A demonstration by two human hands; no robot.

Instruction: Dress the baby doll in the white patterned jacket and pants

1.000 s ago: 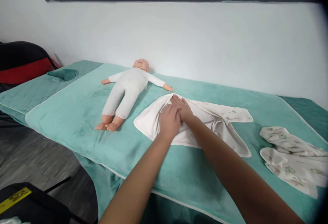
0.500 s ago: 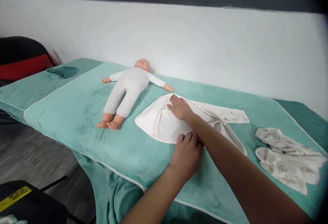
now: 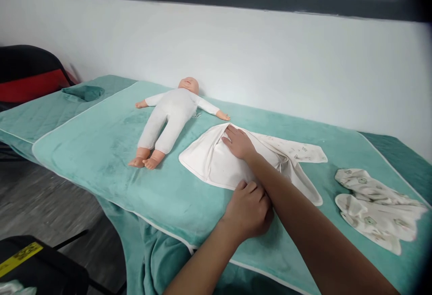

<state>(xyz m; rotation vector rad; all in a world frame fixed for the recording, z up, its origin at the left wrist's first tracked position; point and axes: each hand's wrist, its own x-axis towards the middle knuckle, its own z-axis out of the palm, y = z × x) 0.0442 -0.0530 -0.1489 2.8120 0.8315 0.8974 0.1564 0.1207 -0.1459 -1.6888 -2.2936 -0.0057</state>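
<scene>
A white baby top [image 3: 219, 169] with a small print on its sleeve lies spread on the green cover, its plain inner side partly showing. My right hand [image 3: 239, 142] rests on it near the far edge, fingers extended and laid flat, their tips touching the fabric fold. Below my right forearm, my left hand [image 3: 249, 207] is curled at the top's near edge. Its fingertips are hidden, so I cannot see what they pinch. A baby doll [image 3: 173, 106] in a white bodysuit lies on its back to the left, one arm reaching close to the top.
Folded printed baby trousers [image 3: 378, 214] lie at the right. Green plush covering [image 3: 101, 151] drapes over the table's front edge. A white wall [image 3: 270, 61] stands behind. At the left are a black and red chair [image 3: 32, 83] and a black object with a yellow label [image 3: 20, 259].
My left hand has shifted slightly down and right, nearer to me. My right hand stays on the top in nearly the same place.
</scene>
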